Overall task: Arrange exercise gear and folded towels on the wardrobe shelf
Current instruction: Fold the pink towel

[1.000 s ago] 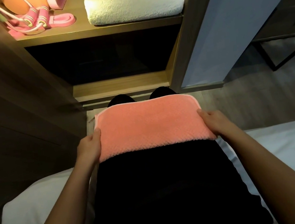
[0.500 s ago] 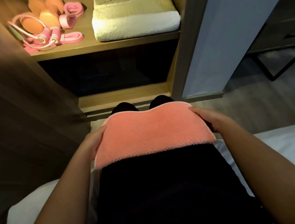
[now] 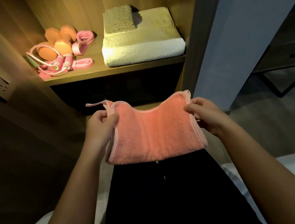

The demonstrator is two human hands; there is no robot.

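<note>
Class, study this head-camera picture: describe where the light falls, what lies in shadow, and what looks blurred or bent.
Head view: warm light falls on the shelf and white towel; the compartment below lies in deep shadow; the orange dumbbells look smeared, while the pink towel looks sharper; the wardrobe upright leans, which suggests wide-angle distortion.

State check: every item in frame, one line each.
pink towel: folded, held up, sagging in the middle
left hand: pinching the towel's left corner
right hand: pinching its right corner
white towel: folded, flat on the shelf
grey cloth: folded, atop the white towel
skipping rope: coiled on the shelf beside the dumbbells
</note>
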